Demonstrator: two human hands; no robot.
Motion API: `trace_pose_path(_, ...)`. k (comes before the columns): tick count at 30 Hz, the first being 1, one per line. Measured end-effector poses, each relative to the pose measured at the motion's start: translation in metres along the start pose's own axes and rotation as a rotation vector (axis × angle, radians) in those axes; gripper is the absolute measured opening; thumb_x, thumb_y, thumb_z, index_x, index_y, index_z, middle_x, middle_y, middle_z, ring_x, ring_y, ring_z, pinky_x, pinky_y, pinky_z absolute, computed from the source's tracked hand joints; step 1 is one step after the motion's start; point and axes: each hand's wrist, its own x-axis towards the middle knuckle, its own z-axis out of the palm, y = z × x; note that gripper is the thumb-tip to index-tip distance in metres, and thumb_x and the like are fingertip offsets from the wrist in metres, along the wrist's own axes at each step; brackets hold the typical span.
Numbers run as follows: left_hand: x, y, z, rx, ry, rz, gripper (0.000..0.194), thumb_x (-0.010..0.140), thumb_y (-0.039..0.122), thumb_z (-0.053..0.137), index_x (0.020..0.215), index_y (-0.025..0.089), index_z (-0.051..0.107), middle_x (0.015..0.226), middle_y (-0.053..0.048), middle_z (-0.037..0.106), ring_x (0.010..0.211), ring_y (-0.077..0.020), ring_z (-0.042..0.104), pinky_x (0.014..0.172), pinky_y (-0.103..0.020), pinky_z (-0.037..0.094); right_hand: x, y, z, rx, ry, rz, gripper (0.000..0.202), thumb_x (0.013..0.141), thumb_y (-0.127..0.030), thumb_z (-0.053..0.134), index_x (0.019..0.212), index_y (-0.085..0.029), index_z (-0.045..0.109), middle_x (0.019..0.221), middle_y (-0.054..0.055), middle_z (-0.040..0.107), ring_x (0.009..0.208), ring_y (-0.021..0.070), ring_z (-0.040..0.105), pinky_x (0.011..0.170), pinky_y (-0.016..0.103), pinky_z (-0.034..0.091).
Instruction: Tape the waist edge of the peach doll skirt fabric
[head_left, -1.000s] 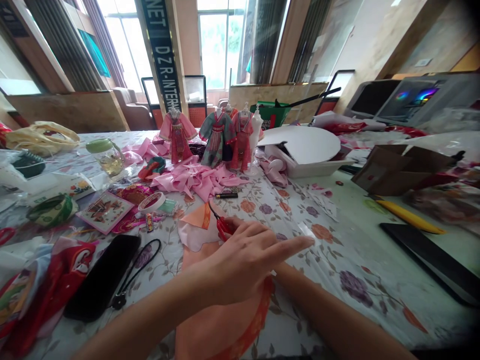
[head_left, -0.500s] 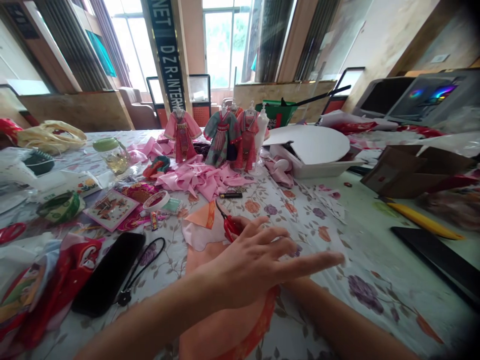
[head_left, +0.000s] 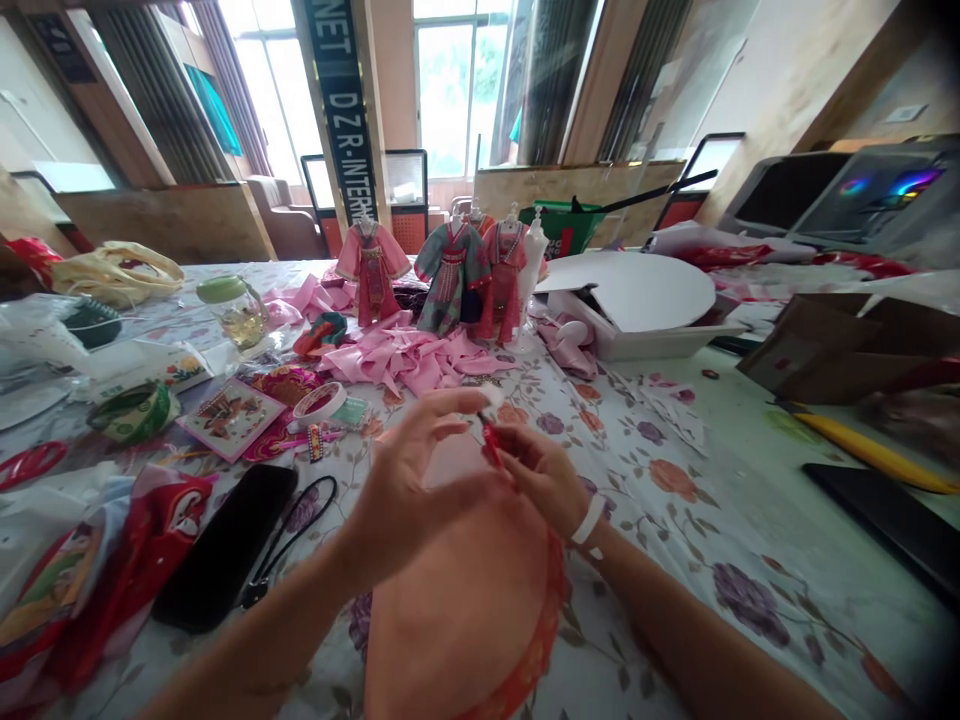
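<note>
While signage [head_left: 346, 115] reads "DZR-INTERN", right grip [head_left: 546, 478] holds apparent red scissors [head_left: 492, 445], left grip [head_left: 409, 490] open.

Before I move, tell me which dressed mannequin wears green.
The middle front one; the left one and right one wear pink and red, the one behind orange.

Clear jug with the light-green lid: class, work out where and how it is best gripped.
Probably by the curved handle of the clear jug, coming from the right: the loop stands out from the rounded body on that side.
</note>
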Motion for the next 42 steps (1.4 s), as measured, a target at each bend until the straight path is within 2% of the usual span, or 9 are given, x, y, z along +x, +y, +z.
trace_pose_path(3,0.000,-0.014,-0.029,-0.322,0.210,-0.229,0.026,0.081,0.027,0.065,0.107,0.023,0.060,0.104,-0.003,0.058,0.104,-0.0165,0.053,0.091,-0.027,0.042,0.010,0.003,-0.036,-0.501,0.055,0.000,0.035,0.078,-0.045,0.060,0.100,-0.018,0.065,0.085,0.007,0.069,0.073,0.0218,0.063,0.065,0.032,0.046)
trace_pose_path(6,-0.005,-0.035,-0.050,-0.607,0.323,-0.444,0.022,0.085,0.031,0.059,0.105,0.021,0.060,0.097,-0.003,0.060,0.094,-0.0148,0.057,0.082,-0.027,0.046,0.018,0.011,-0.070,-1.035,0.073,0.088,0.034,0.082,-0.043,0.054,0.101,-0.018,0.067,0.091,0.010,0.069,0.080,0.0267,0.062,0.065,0.035,0.043)
trace_pose_path(11,-0.014,-0.057,-0.053,-0.761,0.334,-0.602,0.030,0.091,0.040,0.047,0.105,0.017,0.061,0.101,-0.007,0.060,0.093,-0.0166,0.057,0.081,-0.029,0.046,0.019,0.024,-0.087,-1.340,0.020,0.223,0.025,0.086,-0.036,0.049,0.090,-0.018,0.066,0.089,0.012,0.067,0.083,0.0298,0.062,0.057,0.033,0.038)
trace_pose_path(17,-0.019,-0.058,-0.045,-0.809,0.190,-0.619,0.046,0.092,0.051,0.036,0.112,0.015,0.059,0.110,-0.011,0.058,0.097,-0.0204,0.054,0.081,-0.032,0.044,0.013,0.013,-0.060,-1.180,0.164,0.090,0.022,0.087,-0.029,0.049,0.094,-0.016,0.065,0.090,0.013,0.067,0.085,0.0275,0.061,0.068,0.035,0.044)
trace_pose_path(21,-0.024,-0.058,-0.044,-0.862,0.098,-0.605,0.048,0.092,0.052,0.035,0.114,0.017,0.059,0.111,-0.011,0.057,0.100,-0.0219,0.052,0.086,-0.034,0.042,0.004,0.000,-0.017,-0.449,-0.103,0.042,0.024,0.085,-0.036,0.052,0.089,-0.018,0.066,0.083,0.006,0.069,0.074,0.0196,0.063,0.065,0.029,0.048)
trace_pose_path(24,-0.026,-0.057,-0.044,-0.831,0.036,-0.599,0.054,0.092,0.055,0.030,0.105,0.015,0.063,0.107,-0.011,0.057,0.103,-0.0232,0.050,0.088,-0.035,0.040,-0.002,-0.008,0.007,-0.226,-0.130,0.041,0.023,0.082,-0.037,0.056,0.089,-0.017,0.066,0.079,0.006,0.069,0.069,0.0190,0.061,0.062,0.030,0.048)
trace_pose_path(28,-0.027,-0.053,-0.048,-0.553,-0.032,-0.571,0.059,0.092,0.057,0.025,0.096,0.013,0.065,0.102,-0.012,0.058,0.098,-0.0241,0.051,0.091,-0.037,0.037,-0.007,-0.019,0.015,-0.312,-0.061,-0.098,0.014,0.084,-0.030,0.056,0.087,-0.019,0.065,0.083,0.005,0.066,0.074,0.0182,0.059,0.065,0.030,0.047)
trace_pose_path(34,-0.031,-0.053,-0.053,-0.156,-0.051,-0.519,0.057,0.090,0.058,0.031,0.091,0.014,0.067,0.105,-0.011,0.059,0.096,-0.0252,0.052,0.091,-0.039,0.037,-0.006,-0.027,0.020,-0.486,-0.184,-0.490,0.011,0.088,-0.014,0.051,0.091,-0.020,0.059,0.088,0.005,0.062,0.087,0.0181,0.055,0.078,0.033,0.044)
trace_pose_path(42,-0.029,-0.047,-0.050,-0.033,-0.125,-0.430,0.056,0.090,0.057,0.031,0.090,0.019,0.072,0.104,-0.010,0.064,0.101,-0.0252,0.054,0.086,-0.033,0.039,-0.004,-0.035,0.024,-0.683,-0.263,-0.571,0.013,0.090,-0.017,0.047,0.092,-0.020,0.060,0.091,0.007,0.061,0.084,0.0191,0.052,0.079,0.036,0.043)
